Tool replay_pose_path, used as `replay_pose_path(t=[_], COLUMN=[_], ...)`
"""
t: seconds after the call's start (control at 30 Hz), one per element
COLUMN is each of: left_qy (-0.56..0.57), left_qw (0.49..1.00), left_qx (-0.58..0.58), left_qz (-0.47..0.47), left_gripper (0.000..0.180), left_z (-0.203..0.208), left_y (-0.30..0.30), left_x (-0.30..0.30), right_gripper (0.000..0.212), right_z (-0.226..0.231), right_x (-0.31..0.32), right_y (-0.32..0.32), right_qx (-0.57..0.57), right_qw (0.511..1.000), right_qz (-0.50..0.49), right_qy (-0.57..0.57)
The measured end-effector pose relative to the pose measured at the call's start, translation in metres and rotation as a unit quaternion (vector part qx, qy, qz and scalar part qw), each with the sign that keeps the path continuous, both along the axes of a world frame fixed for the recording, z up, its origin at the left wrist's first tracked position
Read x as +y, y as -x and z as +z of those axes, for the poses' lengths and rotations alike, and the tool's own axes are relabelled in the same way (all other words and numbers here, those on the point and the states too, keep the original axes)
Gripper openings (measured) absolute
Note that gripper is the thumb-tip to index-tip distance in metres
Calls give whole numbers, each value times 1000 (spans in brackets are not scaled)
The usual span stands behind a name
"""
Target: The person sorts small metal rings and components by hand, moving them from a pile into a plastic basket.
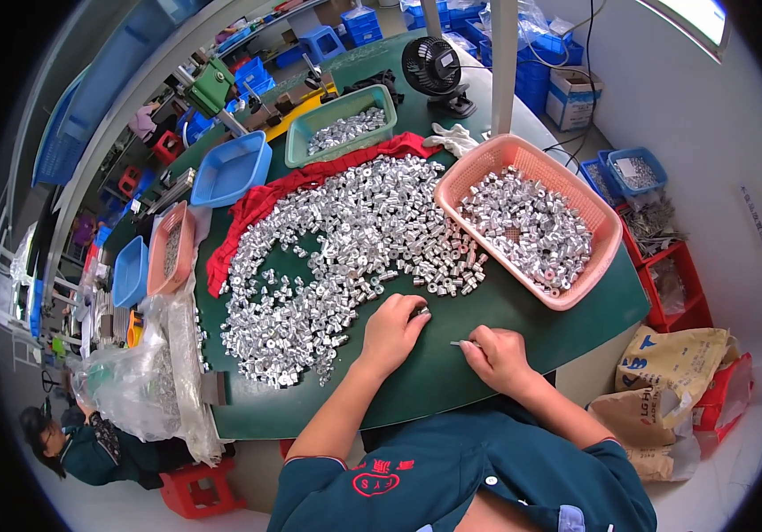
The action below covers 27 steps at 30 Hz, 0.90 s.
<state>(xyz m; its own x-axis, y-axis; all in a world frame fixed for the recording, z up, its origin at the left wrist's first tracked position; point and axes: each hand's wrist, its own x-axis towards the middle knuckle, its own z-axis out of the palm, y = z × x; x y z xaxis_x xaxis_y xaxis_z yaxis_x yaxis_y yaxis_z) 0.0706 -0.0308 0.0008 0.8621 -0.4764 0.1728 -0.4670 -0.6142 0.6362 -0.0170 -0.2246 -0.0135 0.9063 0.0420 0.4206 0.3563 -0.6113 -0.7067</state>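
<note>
Green table [523,319], heap of small metal parts [345,248], pink basket [607,232], red cloth [248,213]

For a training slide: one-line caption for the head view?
Left hand holds a small silver metal part by a heap; right hand holds a thin metal tool.

free: green table [523,310] by hands | blocked: parts heap [345,239], pink basket [531,222]

Two hands: left hand [391,330], right hand [498,356]. Pink baskets: two [576,297] [171,248]. Blue trays, left side: two [230,168] [130,271]. One green tray [296,146], one fan [436,69]. Small metal parts [345,239]: too many to count.
</note>
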Motion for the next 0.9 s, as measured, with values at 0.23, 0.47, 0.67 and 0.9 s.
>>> replay_pose_path(t=[0.23, 0.47, 0.67, 0.9], left_qy=[342, 377, 343, 334], left_qw=[845, 834, 864, 868], left_qx=[411, 402, 365, 364], left_qz=[-21, -34, -47, -42], left_gripper=[25, 26, 24, 23], left_z=[1, 8, 11, 12], left_y=[29, 47, 52, 54], left_x=[15, 18, 18, 19], right_gripper=[19, 21, 20, 19], right_z=[0, 25, 25, 26], right_x=[2, 12, 15, 17], right_y=[1, 0, 3, 7], right_qx=[58, 127, 122, 95], right_qw=[996, 984, 988, 992], right_qz=[1, 54, 59, 55], right_qy=[-70, -114, -79, -64])
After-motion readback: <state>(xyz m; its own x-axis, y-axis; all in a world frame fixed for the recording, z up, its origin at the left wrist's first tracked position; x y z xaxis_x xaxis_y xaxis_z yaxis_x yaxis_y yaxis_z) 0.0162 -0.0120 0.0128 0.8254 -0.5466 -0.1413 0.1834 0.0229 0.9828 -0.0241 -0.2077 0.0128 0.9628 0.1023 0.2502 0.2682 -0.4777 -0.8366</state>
